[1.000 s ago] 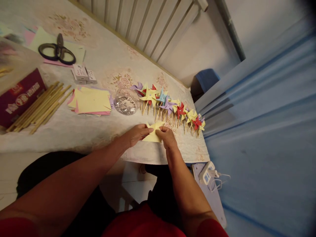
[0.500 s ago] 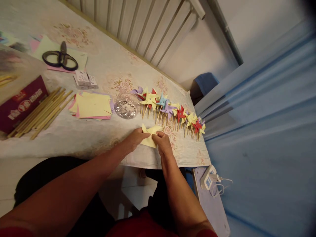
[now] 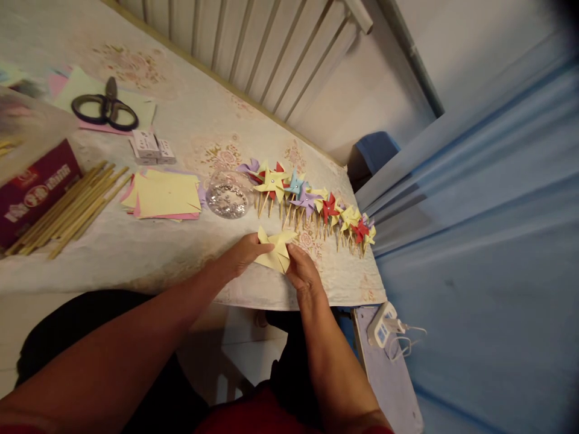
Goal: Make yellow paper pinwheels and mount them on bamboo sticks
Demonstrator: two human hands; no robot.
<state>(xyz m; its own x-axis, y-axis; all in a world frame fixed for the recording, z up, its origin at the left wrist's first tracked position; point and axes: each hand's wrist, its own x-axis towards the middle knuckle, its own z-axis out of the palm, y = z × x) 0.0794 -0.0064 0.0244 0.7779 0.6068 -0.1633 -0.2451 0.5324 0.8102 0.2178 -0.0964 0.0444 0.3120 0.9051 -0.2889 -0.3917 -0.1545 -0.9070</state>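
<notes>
A piece of yellow paper (image 3: 274, 258) with slit corners, some of them bent inward, is between my two hands over the front of the table. My left hand (image 3: 246, 252) pinches it from the left, thumb pressed toward its middle. At its right edge my right hand (image 3: 304, 268) grips it with the thumb on top; the fingers beneath are partly hidden. Behind the hands stands a clear round container (image 3: 228, 198) of small shiny metal pieces. Beside it lies a stack of cut paper squares (image 3: 168, 193), yellow on top. Finished paper pinwheels (image 3: 305, 202) on sticks form a row to the right.
Wooden sticks (image 3: 72, 208) lean on a dark red box (image 3: 38, 190) at the left. Black-handled scissors (image 3: 107, 110) rest on more paper, near small white boxes (image 3: 151, 147). A power strip (image 3: 383, 325) sits on a stool at the right, by a blue curtain (image 3: 474, 241).
My right thumb has moved from the middle of the yellow paper to its right edge. Another slit corner now shows there. My left hand keeps its pinch.
</notes>
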